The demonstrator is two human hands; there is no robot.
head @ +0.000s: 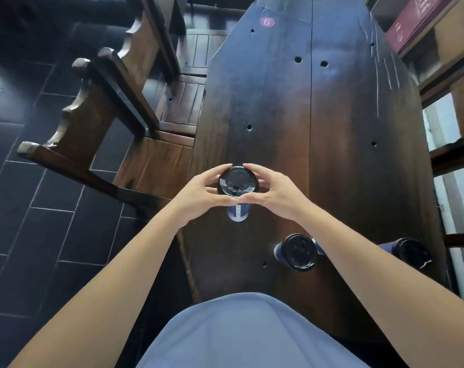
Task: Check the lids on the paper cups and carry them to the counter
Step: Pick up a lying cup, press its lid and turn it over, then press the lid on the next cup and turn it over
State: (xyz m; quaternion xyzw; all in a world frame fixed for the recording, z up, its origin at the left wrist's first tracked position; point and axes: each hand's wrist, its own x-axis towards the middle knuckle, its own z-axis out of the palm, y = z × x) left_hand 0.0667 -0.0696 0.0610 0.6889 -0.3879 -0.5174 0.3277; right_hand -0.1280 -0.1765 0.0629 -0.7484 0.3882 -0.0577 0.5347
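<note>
A blue paper cup (238,211) with a black lid (237,181) stands near the left edge of a long dark wooden table (332,115). My left hand (199,195) and my right hand (273,192) curl round the rim of that lid from either side, fingertips on its far edge and thumbs on its near edge. A second lidded cup (296,252) stands closer to me, beside my right forearm. A third lidded cup (409,252) sits at the table's right edge, partly hidden by that forearm.
Wooden high-backed chairs (111,107) stand pushed in along the table's left side over a dark tiled floor (26,208). Shelving (454,155) with a maroon box (417,22) runs along the right. A red sticker marked 6 (267,21) is at the table's far end.
</note>
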